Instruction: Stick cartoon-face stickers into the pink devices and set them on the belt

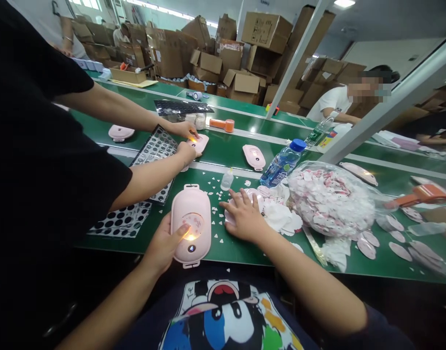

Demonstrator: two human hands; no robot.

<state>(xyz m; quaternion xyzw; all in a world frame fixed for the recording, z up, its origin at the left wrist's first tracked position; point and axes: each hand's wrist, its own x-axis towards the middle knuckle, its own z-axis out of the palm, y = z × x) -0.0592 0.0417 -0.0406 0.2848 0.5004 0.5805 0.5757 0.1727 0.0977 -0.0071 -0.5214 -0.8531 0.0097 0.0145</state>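
In my left hand (162,248) is a pink oval device (191,201) with a slotted tab at each end, a round patterned window and a small dark display. My thumb lies on its face beside a glowing spot, and the fingers are hidden behind it. My right hand (247,216) rests with fingers spread on a pile of thin white and pink die-cut pieces (281,215). A small squeeze bottle (227,181) stands just beyond those fingertips. Tiny white scraps (214,210) are scattered over the green table between my hands.
A clear bag of pink-white pieces (328,199), a blue-capped water bottle (283,163) and an orange handheld tool (423,194) are at the right. Beside me on the left, a co-worker's hands (188,138) work on another pink device (201,143) near sheets of black dots (157,150).
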